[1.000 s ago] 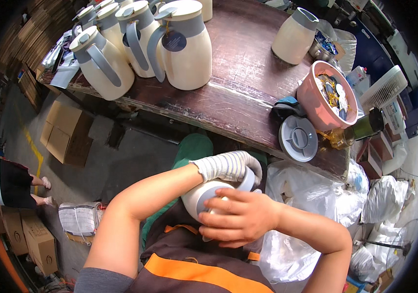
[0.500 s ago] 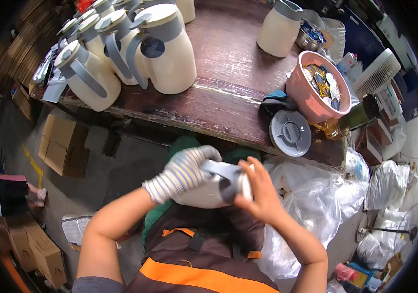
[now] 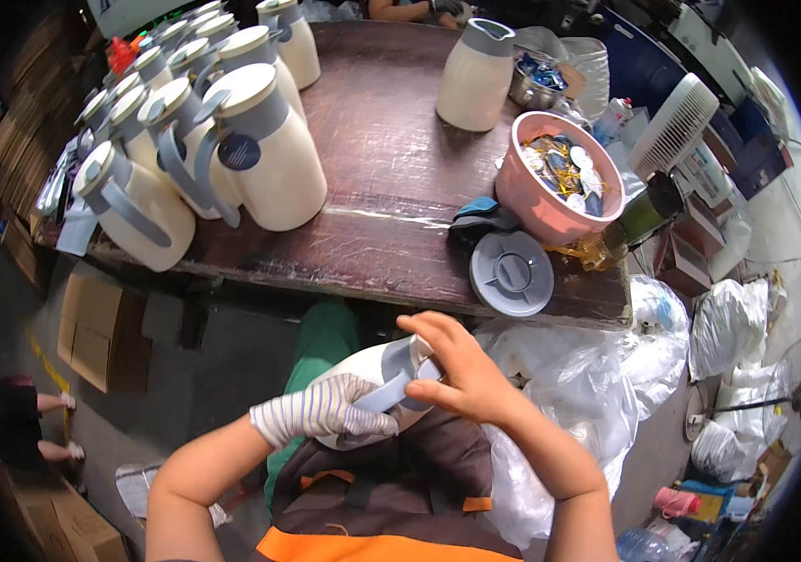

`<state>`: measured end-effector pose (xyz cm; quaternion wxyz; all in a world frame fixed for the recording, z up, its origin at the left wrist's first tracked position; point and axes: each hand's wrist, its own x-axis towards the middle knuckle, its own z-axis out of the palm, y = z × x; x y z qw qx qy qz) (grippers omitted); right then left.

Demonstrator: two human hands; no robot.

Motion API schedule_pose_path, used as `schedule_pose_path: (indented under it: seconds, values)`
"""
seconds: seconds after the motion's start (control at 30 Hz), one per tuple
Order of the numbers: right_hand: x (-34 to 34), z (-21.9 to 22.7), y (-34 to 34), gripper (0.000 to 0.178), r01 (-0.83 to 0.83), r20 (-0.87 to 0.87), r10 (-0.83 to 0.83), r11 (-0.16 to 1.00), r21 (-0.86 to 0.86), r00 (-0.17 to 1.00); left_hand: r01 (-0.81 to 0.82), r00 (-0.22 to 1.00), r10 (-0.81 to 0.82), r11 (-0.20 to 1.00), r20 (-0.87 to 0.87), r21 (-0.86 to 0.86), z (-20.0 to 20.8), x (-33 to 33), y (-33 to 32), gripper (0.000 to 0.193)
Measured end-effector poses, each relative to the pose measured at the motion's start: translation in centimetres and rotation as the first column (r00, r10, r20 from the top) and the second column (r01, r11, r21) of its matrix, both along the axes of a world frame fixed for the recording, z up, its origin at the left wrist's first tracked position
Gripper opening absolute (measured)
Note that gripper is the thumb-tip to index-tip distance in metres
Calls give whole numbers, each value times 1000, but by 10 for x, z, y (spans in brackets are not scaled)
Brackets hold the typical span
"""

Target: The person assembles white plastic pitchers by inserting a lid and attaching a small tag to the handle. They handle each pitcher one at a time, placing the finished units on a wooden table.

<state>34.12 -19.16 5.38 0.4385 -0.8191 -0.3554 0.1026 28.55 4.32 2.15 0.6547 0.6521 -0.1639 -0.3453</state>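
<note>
— Head view, starting at the left: a row of cream jugs [image 3: 260, 155] with grey handles stands along the dark wooden table [image 3: 391, 187], and the far ones run off behind each other, so I can't count them.

— And in the lap?

— Another cream jug [image 3: 372, 375], lying tilted below the table edge. The left hand [image 3: 321, 414], in a striped glove, is wrapped around its body near the grey handle; fingers closed on it. The right hand [image 3: 457, 375], bare, rests on the jug's top, fingers spread and curled over the grey collar. Most of the jug is covered by both hands.

— Is its lid on?

— Can't tell, the right hand hides the mouth. A grey round lid [image 3: 511, 273] lies on the table near the edge, just beside a pink bowl [image 3: 564, 183] of small pieces too small to make out.
</note>
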Motion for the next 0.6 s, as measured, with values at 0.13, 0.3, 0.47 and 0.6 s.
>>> schedule_pose_path:
  seconds: [0.13,0.3,0.47,0.6]
  values:
    - [89,39,-48,46,223,107,-236,967,122,966,-422,832,414,904,-370,62,48,-6,-11,23]
    - [207,64,-141,60,802,615,-521,308,-511,592,-574,740,472,815,-480,-83,40,10,-22,24]
    - [241,52,-130,82,619,504,-539,43,-784,675,-509,781,422,858,-460,-76,30,11,-24,22]
    - [249,46,-138,55,558,429,-551,83,-825,716,-520,766,437,852,-472,-55,33,14,-26,23]
